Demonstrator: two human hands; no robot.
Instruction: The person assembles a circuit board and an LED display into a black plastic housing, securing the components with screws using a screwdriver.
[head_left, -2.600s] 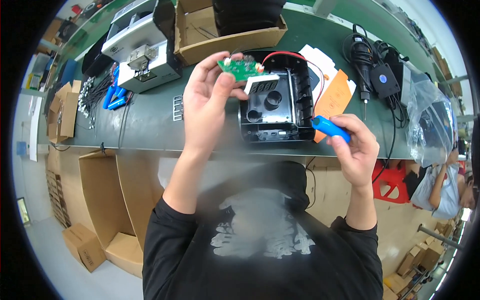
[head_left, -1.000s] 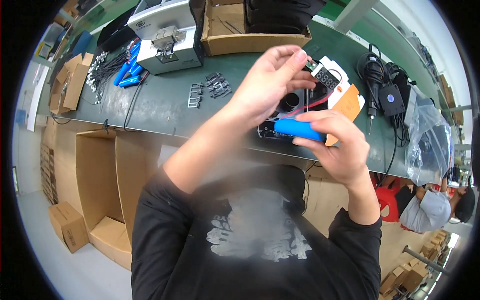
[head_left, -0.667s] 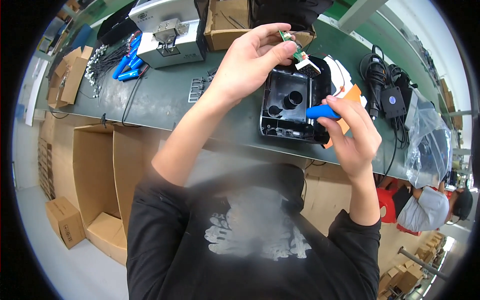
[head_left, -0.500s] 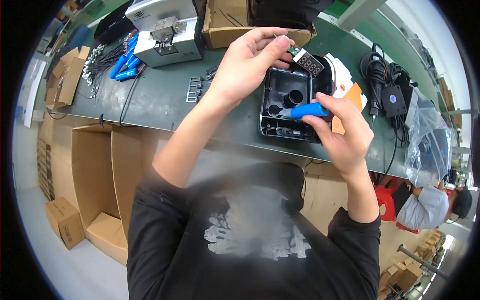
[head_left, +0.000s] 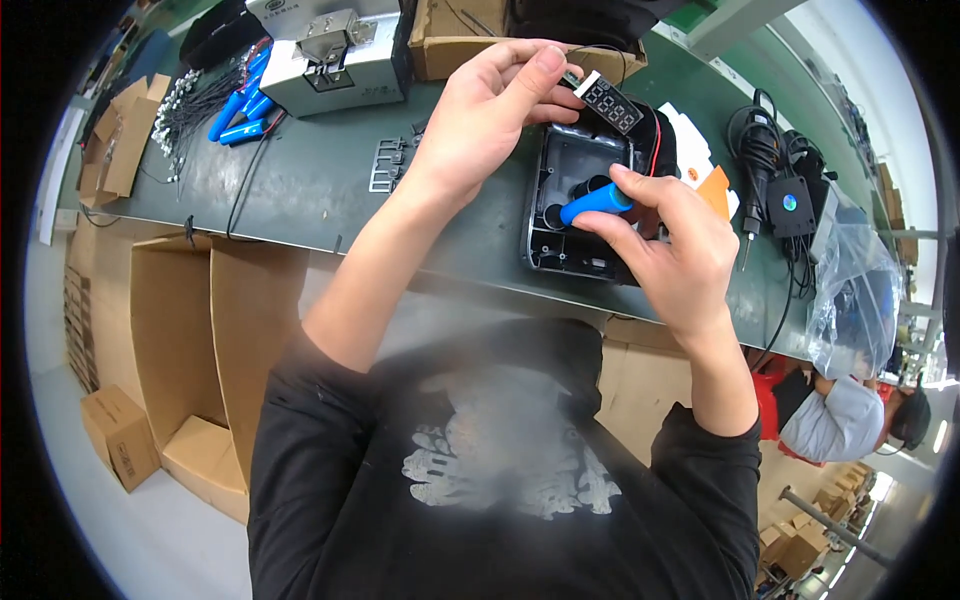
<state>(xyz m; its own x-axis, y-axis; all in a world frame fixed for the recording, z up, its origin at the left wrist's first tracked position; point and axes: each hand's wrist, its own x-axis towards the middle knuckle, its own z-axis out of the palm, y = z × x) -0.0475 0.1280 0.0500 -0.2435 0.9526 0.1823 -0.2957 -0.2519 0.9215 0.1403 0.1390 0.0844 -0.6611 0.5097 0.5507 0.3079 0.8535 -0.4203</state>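
Green worktop (head_left: 310,185) spans the upper half of the frame. Just right of centre, thumb and fingers of the right hand (head_left: 685,245) are clamped on a blue cylinder (head_left: 597,203) over the open black housing (head_left: 585,155). Up and to the left, the left hand (head_left: 488,115) pinches a display module (head_left: 610,105) above the housing's top end. Farther out: grey plastic clips (head_left: 386,166) left of centre, a silver-white machine (head_left: 335,80) upper left, a corded screwdriver (head_left: 757,150) upper right.
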